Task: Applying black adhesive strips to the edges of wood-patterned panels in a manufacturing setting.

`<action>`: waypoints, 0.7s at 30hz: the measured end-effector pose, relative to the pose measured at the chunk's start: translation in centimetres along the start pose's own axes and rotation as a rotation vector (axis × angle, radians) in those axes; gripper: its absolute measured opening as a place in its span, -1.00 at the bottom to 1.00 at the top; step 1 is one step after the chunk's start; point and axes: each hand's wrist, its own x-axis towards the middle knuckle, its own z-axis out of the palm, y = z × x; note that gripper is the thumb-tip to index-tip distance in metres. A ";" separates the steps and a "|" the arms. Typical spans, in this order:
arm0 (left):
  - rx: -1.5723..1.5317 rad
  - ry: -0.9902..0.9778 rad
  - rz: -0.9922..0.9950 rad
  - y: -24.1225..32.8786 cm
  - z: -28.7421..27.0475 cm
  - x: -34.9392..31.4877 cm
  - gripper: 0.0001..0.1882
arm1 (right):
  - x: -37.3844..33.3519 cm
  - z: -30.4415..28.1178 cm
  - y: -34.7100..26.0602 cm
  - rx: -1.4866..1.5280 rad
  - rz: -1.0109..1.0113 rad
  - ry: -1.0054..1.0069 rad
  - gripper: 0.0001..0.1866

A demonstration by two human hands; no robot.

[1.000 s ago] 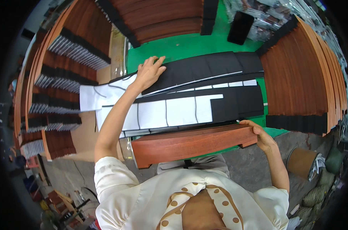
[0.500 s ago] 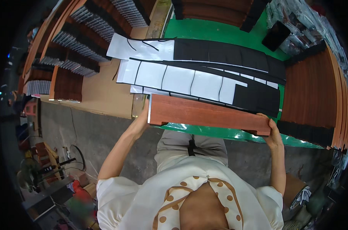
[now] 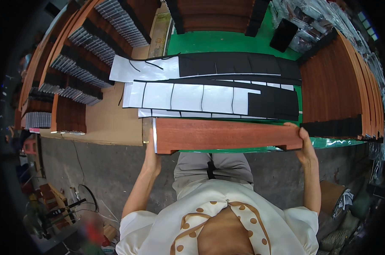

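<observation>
Between my two hands lies a long reddish-brown wooden board [image 3: 226, 134] with small dark-bottomed feet at both ends and a white strip at its left end. My left hand [image 3: 151, 157] grips the left end; its fingers are partly hidden behind the board. At the other end my right hand [image 3: 303, 142] is closed on the board, fingers over the top edge. Just beyond it lie white backing sheets [image 3: 188, 97] with thin black strips across them. Black foam-like sheets [image 3: 226, 63] overlap with them farther back.
Stacks of brown boards with black edges [image 3: 95, 55] stand at the left on cardboard [image 3: 112, 114]. More boards [image 3: 334, 85] are stacked at the right, others [image 3: 213, 17] at the back. A dark phone [image 3: 284, 35] leans by clear plastic packets [image 3: 305, 34] on the green tabletop [image 3: 218, 42].
The board has turned from slanting down at the right to nearly level, its left end coming nearer to me. Both hands keep hold of it. The whole view has shifted a little.
</observation>
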 end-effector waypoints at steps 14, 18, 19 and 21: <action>0.162 -0.149 0.295 16.9 5.5 22.4 -0.24 | 23.6 3.5 -15.3 0.122 -0.184 -0.039 -0.17; 0.166 -0.158 0.225 16.8 7.1 28.9 -0.16 | 29.3 3.8 -16.4 0.090 -0.191 0.084 0.00; 0.133 -0.204 0.219 16.5 7.4 30.3 -0.12 | 30.4 3.6 -16.4 0.088 -0.189 0.088 0.00; 0.140 -0.202 0.195 15.9 7.5 32.5 -0.13 | 32.4 3.2 -16.1 0.086 -0.176 0.098 0.01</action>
